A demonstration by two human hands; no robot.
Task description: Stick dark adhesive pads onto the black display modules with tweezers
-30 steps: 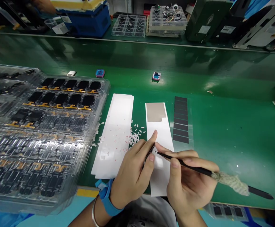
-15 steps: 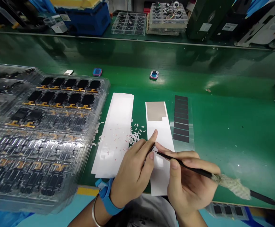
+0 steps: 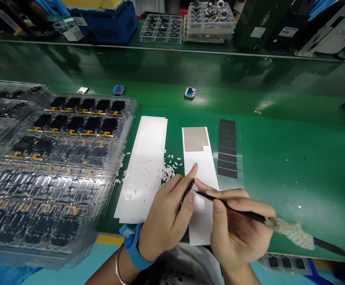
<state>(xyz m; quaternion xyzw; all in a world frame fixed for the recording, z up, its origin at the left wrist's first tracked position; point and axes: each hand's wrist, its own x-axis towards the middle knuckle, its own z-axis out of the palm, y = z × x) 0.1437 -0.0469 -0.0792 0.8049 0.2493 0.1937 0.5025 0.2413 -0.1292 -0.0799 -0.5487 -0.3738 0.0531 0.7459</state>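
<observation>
The left hand (image 3: 168,209) held a thin dark strip (image 3: 188,194) between thumb and forefinger, its grip clenched, though the strip was too small to make out clearly. The right hand (image 3: 239,225) had a firm grip on black tweezers (image 3: 237,211), their tips just beside the strip. Both hands were over a white liner strip (image 3: 202,225) with a tan adhesive sheet (image 3: 195,139) at its far end. White scraps (image 3: 169,172) lay just left of it on the green table (image 3: 279,178), with black pads (image 3: 227,148) on clear film to its right and a clear tray (image 3: 131,103) of black display panels further left.
</observation>
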